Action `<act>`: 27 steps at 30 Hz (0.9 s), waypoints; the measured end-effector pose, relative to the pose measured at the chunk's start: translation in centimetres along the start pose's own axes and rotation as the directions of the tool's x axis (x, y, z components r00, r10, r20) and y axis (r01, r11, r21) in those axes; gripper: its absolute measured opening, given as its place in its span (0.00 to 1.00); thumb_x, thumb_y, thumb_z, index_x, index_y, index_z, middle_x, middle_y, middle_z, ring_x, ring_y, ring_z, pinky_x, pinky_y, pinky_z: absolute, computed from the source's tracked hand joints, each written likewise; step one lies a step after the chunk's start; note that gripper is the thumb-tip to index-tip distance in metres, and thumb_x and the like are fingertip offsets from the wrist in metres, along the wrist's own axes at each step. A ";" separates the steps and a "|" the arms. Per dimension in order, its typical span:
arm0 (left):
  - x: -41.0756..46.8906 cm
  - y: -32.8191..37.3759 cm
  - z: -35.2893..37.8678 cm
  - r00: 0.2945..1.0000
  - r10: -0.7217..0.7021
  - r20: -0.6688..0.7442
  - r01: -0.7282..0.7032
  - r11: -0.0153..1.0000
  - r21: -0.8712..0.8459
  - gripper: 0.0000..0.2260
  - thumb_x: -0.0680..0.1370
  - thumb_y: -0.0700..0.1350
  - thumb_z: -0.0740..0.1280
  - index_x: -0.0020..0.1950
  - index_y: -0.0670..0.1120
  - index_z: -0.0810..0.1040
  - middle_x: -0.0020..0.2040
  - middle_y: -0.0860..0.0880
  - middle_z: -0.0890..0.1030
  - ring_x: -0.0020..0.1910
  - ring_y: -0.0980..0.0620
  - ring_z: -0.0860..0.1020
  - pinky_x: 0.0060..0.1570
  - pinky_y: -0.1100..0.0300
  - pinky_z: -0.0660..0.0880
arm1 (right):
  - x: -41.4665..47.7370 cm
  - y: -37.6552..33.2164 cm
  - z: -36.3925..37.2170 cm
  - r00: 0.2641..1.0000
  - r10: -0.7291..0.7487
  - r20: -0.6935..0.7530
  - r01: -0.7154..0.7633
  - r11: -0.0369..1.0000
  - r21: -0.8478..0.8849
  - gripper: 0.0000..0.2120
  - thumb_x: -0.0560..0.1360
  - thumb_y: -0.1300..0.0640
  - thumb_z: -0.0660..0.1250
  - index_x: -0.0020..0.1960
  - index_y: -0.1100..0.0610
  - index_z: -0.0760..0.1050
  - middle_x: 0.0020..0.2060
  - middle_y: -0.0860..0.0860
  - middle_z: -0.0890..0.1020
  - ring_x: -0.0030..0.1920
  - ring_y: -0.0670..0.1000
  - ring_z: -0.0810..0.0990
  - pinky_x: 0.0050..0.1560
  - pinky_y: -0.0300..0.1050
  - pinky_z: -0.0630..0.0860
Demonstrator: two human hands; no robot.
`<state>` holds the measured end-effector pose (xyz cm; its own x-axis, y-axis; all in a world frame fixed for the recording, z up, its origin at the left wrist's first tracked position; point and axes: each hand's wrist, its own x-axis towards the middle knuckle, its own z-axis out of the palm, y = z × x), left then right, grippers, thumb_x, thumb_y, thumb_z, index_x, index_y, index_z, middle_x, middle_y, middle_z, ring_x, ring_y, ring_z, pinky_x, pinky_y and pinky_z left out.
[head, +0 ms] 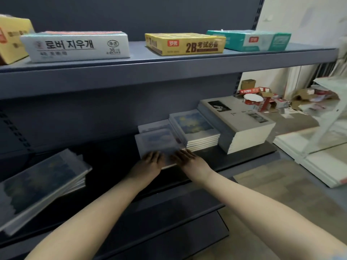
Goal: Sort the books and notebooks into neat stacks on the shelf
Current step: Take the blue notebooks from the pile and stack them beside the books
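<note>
On the middle shelf [244, 162] lies a low stack of pale blue notebooks [157, 139]. My left hand [150, 160] and my right hand [185, 157] both rest flat on its front edge, fingers straight. Right of it stands a taller stack of notebooks with a yellow-and-blue cover [195, 128], then a thick stack of grey books [238, 122]. At the far left of the same shelf, a loose pile of dark blue notebooks [41, 184] lies skewed and fanned out.
The upper shelf [169, 68] carries a white eraser box [75, 45], a yellow 2B box [185, 44], a teal box [249, 40] and a yellow box [13, 38]. Cardboard litter [262, 100] covers the floor to the right, beside white shelving [319, 147].
</note>
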<state>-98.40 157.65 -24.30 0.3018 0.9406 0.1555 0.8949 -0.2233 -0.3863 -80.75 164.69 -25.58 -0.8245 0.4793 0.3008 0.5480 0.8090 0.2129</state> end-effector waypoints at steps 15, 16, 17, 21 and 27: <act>5.3 -0.9 2.6 0.966 -0.231 0.113 0.257 0.897 -0.360 0.29 0.81 0.57 0.55 0.76 0.41 0.58 0.76 0.43 0.60 0.75 0.44 0.57 0.70 0.47 0.56 | 3.7 1.7 1.5 0.927 0.240 0.289 -0.240 0.970 -0.035 0.35 0.71 0.56 0.33 0.74 0.62 0.58 0.74 0.58 0.62 0.76 0.58 0.51 0.74 0.56 0.44; 5.5 -1.0 3.0 0.963 -0.243 0.118 0.269 0.889 -0.371 0.29 0.81 0.57 0.54 0.76 0.42 0.57 0.76 0.45 0.58 0.75 0.45 0.55 0.69 0.45 0.56 | 3.9 1.7 1.5 0.911 0.249 0.328 -0.263 0.965 -0.003 0.38 0.69 0.56 0.30 0.76 0.63 0.52 0.75 0.59 0.56 0.76 0.58 0.46 0.74 0.55 0.38; 5.6 -1.0 3.3 0.958 -0.248 0.145 0.285 0.883 -0.372 0.29 0.81 0.58 0.53 0.77 0.43 0.56 0.77 0.46 0.57 0.76 0.46 0.53 0.69 0.43 0.56 | 4.0 1.8 1.6 0.903 0.251 0.349 -0.266 0.964 -0.006 0.38 0.68 0.56 0.29 0.76 0.63 0.49 0.76 0.60 0.54 0.76 0.58 0.44 0.73 0.55 0.36; 5.9 -1.6 4.0 0.952 -0.243 0.185 0.297 0.882 -0.367 0.36 0.76 0.65 0.43 0.76 0.43 0.57 0.76 0.46 0.58 0.76 0.46 0.54 0.67 0.40 0.60 | 4.4 1.5 2.0 0.914 0.253 0.319 -0.266 0.964 -0.001 0.41 0.65 0.56 0.27 0.75 0.67 0.53 0.74 0.63 0.57 0.76 0.60 0.49 0.73 0.57 0.38; 6.4 -2.3 4.8 0.961 -0.228 0.157 0.273 0.869 -0.412 0.34 0.76 0.64 0.48 0.73 0.41 0.64 0.73 0.41 0.65 0.73 0.41 0.62 0.62 0.36 0.66 | 5.3 1.8 3.0 0.912 0.308 0.272 -0.302 0.951 -0.067 0.24 0.67 0.59 0.50 0.52 0.63 0.81 0.50 0.57 0.83 0.60 0.58 0.78 0.57 0.56 0.75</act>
<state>-100.12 165.40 -26.75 0.0346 0.9949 0.0946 0.9958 -0.0423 0.0812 -84.58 169.69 -26.43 -0.6212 0.7788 0.0870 0.7792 0.6021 0.1740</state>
